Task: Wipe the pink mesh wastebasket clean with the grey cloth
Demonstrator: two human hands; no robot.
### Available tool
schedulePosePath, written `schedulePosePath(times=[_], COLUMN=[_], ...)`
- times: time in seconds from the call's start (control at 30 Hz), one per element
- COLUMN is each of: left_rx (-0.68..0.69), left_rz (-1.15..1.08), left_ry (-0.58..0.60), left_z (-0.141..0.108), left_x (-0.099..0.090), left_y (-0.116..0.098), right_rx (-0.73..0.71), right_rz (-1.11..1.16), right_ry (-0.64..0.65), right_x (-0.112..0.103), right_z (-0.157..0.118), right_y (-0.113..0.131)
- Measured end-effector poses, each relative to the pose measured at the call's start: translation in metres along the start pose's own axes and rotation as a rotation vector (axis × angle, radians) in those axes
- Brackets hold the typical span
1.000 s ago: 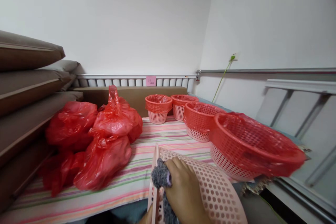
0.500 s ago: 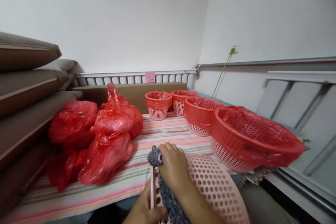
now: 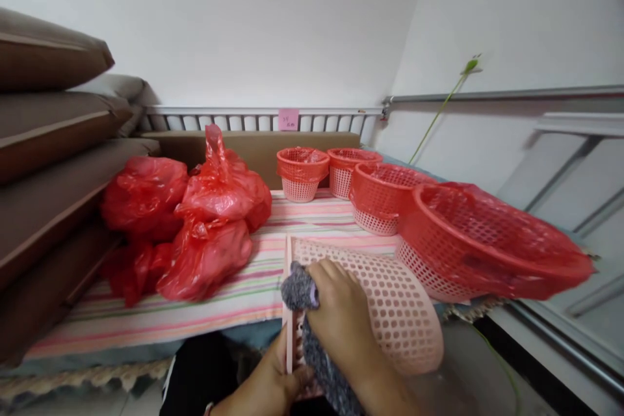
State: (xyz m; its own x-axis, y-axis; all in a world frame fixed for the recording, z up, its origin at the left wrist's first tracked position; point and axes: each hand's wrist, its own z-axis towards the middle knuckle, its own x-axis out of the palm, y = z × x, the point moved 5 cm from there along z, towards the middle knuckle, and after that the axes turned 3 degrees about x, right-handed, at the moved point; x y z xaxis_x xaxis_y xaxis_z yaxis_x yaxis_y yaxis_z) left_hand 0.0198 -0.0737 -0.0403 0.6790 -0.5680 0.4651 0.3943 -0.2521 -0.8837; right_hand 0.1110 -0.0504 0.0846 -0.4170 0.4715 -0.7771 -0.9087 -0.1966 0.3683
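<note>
L grip [image 3: 280, 374] on pink basket [image 3: 394, 302] rim; R grip [image 3: 338, 305] w/ gray cloth [image 3: 298, 289] there; 4 red-lined baskets [image 3: 377, 198] nearby.

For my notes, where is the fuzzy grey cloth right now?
In the head view, the fuzzy grey cloth is at lower centre, in the right hand's grip, against the rim of the pale pink perforated plastic basket.

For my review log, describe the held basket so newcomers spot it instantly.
At the white, pink-striped cloth's near edge, the left hand holds a pale-pink perforated plastic basket. Unlike four red-lined baskets beyond, it's tipped sideways, showing no red plastic.
</note>
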Motion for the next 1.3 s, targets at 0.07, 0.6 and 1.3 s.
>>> schedulePosePath(times=[0.07,0.6,1.3], left_rx=[0.003,0.124,0.11], left_rz=[0.004,0.365,0.19], left_ry=[-0.006,0.068,0.058], left_z=[-0.003,-0.008,-0.009], left_x=[0.007,0.008,0.022], left_y=[-0.003,-0.005,-0.02], right_rx=[0.0,-0.111,-0.038], right_rz=[-0.054,-0.483,-0.395], right_ry=[0.001,0.104,0.146], right_x=[0.0,-0.015,0.017], right_z=[0.005,0.029,0.053], right_y=[-0.002,0.011,-0.008])
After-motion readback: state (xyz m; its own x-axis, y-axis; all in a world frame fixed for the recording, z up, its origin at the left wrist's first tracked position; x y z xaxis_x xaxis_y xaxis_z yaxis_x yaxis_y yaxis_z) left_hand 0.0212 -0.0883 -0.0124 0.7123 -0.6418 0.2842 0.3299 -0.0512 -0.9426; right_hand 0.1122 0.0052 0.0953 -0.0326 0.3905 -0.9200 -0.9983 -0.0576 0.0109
